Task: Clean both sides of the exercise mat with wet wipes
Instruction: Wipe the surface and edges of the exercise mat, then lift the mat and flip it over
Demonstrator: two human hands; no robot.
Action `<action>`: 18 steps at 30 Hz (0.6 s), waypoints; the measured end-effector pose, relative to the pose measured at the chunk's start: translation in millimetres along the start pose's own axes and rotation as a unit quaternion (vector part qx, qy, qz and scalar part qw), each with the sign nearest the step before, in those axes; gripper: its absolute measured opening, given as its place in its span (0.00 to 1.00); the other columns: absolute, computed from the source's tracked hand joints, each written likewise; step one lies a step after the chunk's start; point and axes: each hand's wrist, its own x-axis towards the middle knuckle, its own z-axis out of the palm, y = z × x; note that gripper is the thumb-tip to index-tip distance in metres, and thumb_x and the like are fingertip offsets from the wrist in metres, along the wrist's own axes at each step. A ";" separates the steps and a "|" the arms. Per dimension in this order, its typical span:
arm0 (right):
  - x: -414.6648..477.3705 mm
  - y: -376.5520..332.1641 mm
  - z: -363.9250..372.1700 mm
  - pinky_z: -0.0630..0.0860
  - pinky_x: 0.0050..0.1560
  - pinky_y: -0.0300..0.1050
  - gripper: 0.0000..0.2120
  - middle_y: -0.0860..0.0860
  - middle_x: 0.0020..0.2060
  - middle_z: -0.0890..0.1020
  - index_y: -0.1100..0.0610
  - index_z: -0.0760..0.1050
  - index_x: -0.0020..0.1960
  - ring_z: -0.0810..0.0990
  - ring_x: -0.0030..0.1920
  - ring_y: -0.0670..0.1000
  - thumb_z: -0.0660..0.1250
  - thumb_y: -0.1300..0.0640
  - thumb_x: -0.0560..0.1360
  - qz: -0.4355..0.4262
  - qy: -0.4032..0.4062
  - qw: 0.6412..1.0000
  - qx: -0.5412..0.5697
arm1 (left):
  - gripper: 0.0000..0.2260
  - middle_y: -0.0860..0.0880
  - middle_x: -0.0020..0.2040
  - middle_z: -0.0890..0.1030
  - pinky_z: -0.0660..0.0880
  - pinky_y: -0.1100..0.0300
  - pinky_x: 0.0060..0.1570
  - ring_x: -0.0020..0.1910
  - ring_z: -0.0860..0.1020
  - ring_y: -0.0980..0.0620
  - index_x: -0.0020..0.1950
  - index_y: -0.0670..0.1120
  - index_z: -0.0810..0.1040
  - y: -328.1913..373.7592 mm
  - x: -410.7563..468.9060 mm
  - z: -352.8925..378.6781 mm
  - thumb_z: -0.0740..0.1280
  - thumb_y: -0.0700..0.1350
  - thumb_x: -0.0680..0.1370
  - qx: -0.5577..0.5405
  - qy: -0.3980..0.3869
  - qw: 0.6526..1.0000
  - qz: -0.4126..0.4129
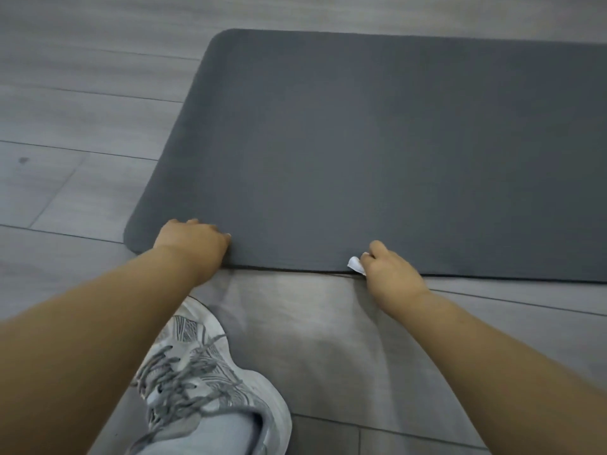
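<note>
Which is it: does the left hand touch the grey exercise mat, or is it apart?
Touching. The head view shows the left hand resting on the grey exercise mat at its near edge, curled fingers against it.

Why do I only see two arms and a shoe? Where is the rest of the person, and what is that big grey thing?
The camera sits on the person's head and looks down, so you see just what they see: their own arms, not their body. There is only this one picture, taken from up there.

The big dark grey thing is an exercise mat, lying flat on a grey wood-look floor. The person is at its near edge. Their left hand rests on that edge with curled fingers; I cannot tell whether it really grips the mat. Their right hand is at the same edge, holding a small white wet wipe for cleaning. The grey-and-white shoe at the bottom is the person's own foot.
</note>
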 end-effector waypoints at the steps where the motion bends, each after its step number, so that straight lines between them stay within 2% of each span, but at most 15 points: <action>1: 0.4 -2.4 -5.0 0.56 0.28 0.42 0.09 0.53 0.46 0.61 0.58 0.61 0.40 0.62 0.32 0.51 0.56 0.69 0.75 0.004 -0.013 1.000 0.004 | 0.20 0.52 0.67 0.70 0.68 0.51 0.61 0.66 0.69 0.47 0.71 0.54 0.64 1.7 -2.2 -1.5 0.54 0.42 0.79 -0.010 0.003 1.000 0.006; 2: -0.9 -3.4 -10.8 0.60 0.31 0.42 0.09 0.52 0.46 0.60 0.58 0.62 0.39 0.60 0.30 0.48 0.56 0.68 0.75 0.007 -0.023 1.000 0.009 | 0.20 0.52 0.66 0.72 0.69 0.52 0.58 0.64 0.70 0.47 0.70 0.54 0.65 4.0 -5.3 -4.1 0.55 0.42 0.78 -0.020 0.009 1.000 0.010; 4: -6.8 -0.7 -26.0 0.65 0.37 0.45 0.06 0.51 0.46 0.60 0.58 0.67 0.44 0.63 0.32 0.49 0.57 0.68 0.75 0.005 -0.027 1.000 0.003 | 0.20 0.52 0.64 0.72 0.70 0.53 0.54 0.63 0.72 0.47 0.69 0.54 0.66 8.3 -13.8 -12.3 0.56 0.42 0.78 -0.043 0.017 0.999 0.009; 6: -19.9 8.3 -44.5 0.67 0.38 0.46 0.08 0.51 0.46 0.61 0.59 0.71 0.53 0.66 0.38 0.52 0.58 0.66 0.76 0.002 -0.006 1.000 -0.016 | 0.20 0.51 0.64 0.73 0.71 0.53 0.53 0.63 0.72 0.47 0.68 0.54 0.68 13.4 -26.3 -24.9 0.56 0.41 0.77 -0.050 0.024 0.998 0.013; 8: -29.7 17.4 -61.4 0.67 0.38 0.46 0.10 0.50 0.45 0.62 0.58 0.71 0.57 0.67 0.41 0.53 0.59 0.64 0.77 0.005 0.012 0.999 -0.030 | 0.18 0.51 0.62 0.74 0.72 0.53 0.53 0.62 0.74 0.47 0.66 0.53 0.70 16.6 -37.1 -38.1 0.57 0.41 0.77 -0.045 0.025 0.999 0.014; 15: -123.2 49.3 -144.2 0.65 0.38 0.45 0.09 0.50 0.43 0.66 0.57 0.67 0.56 0.67 0.41 0.54 0.59 0.63 0.76 0.032 0.131 0.990 -0.041 | 0.17 0.50 0.63 0.74 0.74 0.51 0.55 0.60 0.75 0.46 0.66 0.52 0.71 35.0 -118.9 -112.1 0.57 0.43 0.78 -0.028 0.094 0.995 0.018; 18: -175.6 59.0 -175.5 0.65 0.37 0.45 0.07 0.51 0.43 0.67 0.55 0.66 0.51 0.68 0.41 0.55 0.58 0.65 0.75 0.039 0.181 0.982 -0.043 | 0.17 0.50 0.63 0.74 0.74 0.51 0.54 0.60 0.75 0.46 0.66 0.52 0.72 42.4 -161.6 -142.4 0.56 0.43 0.79 -0.023 0.139 0.990 0.021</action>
